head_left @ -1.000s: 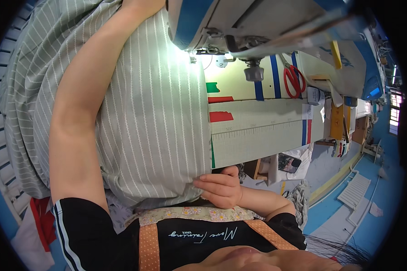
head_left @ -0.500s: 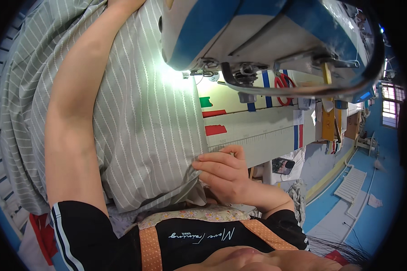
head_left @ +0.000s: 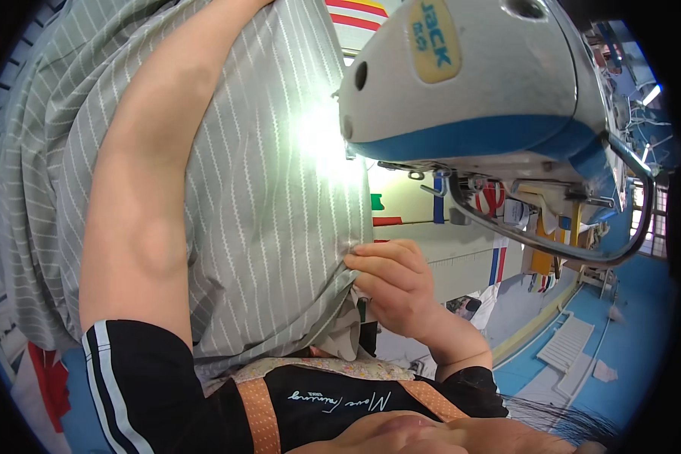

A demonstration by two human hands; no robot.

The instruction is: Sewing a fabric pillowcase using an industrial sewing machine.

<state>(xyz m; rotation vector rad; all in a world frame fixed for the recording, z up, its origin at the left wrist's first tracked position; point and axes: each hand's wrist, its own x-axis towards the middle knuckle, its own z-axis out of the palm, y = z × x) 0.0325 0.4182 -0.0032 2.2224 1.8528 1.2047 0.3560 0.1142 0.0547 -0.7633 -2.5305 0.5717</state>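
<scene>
- Closed in a pinch at the right hand, with fingers bunched together and thumb not clearly seen: the right-hand edge of a broad grey-green woven cloth with thin white wavy stripes.
- Beyond the top of the view at the end of a bare left forearm laid across the stripes: the left hand, with no telling how far open or what is held.
- Spread flat in the middle, heaped in loose folds at far left, sagging in creases toward the floral apron bib with orange dotted straps.
- Judging by the folds, soft and limp, light at any single spot but apt to drag as a bulk; not fragile by the look, little sign of slipperiness, quick to pucker under a tight pinch.
- Best taken along the straight right-hand edge, between thumb and fingertips, with a flat palm for the wide part.
- Just beside the cloth, under bright light: a rounded white-and-blue sewing machine head, with a curved metal bar below. Contact at the needle hidden.
- Farther right, a pale work table with ruler marks, then a blue floor.
</scene>
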